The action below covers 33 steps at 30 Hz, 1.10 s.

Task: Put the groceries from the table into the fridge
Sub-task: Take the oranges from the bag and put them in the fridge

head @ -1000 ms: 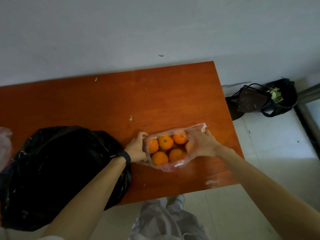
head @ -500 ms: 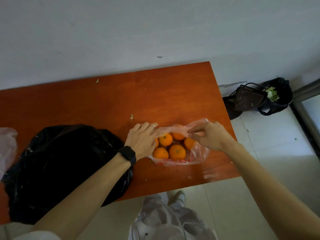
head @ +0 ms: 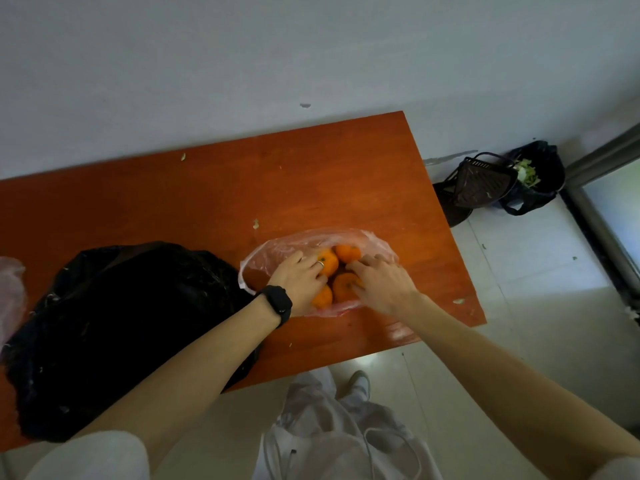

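Note:
A clear pinkish plastic bag lies wide open on the orange-brown table, near its right front corner. Several oranges sit inside it. My left hand, with a black wristband and a ring, reaches into the bag and rests on the oranges. My right hand is inside the bag too, its fingers curled over one orange. Whether either hand has lifted fruit cannot be told. No fridge is in view.
A large crumpled black plastic bag covers the table's left front. A pale bag peeks in at the left edge. On the tiled floor at the right stand a dark basket and a black waste bag with green scraps.
The bag's mouth has been spread open, from held around the oranges to lying flat. Both hands have moved from its edges down onto the oranges inside.

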Each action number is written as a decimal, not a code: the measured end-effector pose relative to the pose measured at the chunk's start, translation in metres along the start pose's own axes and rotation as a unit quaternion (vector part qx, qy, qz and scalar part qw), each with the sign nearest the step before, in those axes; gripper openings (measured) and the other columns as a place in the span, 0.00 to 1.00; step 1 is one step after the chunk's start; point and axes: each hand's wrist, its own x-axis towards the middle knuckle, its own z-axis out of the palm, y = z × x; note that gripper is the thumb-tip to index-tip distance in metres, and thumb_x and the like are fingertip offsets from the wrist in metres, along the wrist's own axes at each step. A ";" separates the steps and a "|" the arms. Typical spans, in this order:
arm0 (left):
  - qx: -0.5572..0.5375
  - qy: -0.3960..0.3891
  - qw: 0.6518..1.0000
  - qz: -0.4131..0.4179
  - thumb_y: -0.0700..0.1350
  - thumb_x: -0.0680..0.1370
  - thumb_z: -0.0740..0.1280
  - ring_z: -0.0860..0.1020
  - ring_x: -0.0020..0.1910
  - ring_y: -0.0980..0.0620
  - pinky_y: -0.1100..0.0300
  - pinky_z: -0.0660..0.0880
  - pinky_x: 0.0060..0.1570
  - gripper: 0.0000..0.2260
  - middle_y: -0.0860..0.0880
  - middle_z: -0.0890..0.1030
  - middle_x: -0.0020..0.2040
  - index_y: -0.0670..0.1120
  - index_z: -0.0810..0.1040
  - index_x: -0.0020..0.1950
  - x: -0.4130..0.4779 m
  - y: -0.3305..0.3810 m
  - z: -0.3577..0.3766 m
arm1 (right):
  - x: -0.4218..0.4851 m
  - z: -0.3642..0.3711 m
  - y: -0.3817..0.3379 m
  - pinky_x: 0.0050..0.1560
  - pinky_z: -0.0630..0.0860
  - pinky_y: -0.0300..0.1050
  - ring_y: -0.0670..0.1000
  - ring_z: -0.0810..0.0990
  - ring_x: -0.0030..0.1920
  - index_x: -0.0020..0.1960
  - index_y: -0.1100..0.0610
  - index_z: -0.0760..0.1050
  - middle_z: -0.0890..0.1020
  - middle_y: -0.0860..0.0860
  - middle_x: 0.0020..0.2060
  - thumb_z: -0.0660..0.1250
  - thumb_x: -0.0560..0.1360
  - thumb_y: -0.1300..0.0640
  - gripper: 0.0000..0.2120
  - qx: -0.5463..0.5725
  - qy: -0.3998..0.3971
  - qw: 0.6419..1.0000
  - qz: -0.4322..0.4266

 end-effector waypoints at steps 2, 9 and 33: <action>-0.019 -0.019 1.000 -0.003 0.65 0.76 0.62 0.69 0.63 0.44 0.48 0.62 0.63 0.26 0.47 0.74 0.61 0.47 0.74 0.64 -0.003 -0.001 0.010 | 0.005 0.008 0.004 0.68 0.69 0.59 0.60 0.69 0.70 0.73 0.48 0.68 0.73 0.54 0.69 0.65 0.77 0.43 0.26 -0.022 -0.038 0.999 0.011; -0.033 -0.007 0.999 0.000 0.65 0.74 0.60 0.67 0.65 0.45 0.47 0.60 0.62 0.28 0.47 0.73 0.64 0.49 0.72 0.66 0.002 -0.006 0.014 | 0.014 0.015 -0.014 0.70 0.64 0.61 0.62 0.65 0.72 0.72 0.48 0.67 0.68 0.56 0.71 0.70 0.69 0.39 0.34 -0.078 -0.075 0.993 0.035; -0.492 0.221 0.838 -0.078 0.65 0.70 0.72 0.74 0.53 0.62 0.66 0.70 0.47 0.28 0.58 0.78 0.57 0.54 0.75 0.67 -0.073 0.059 -0.123 | -0.225 -0.022 -0.005 0.58 0.79 0.49 0.48 0.78 0.59 0.63 0.38 0.71 0.76 0.43 0.61 0.80 0.65 0.41 0.30 0.534 0.291 0.785 0.121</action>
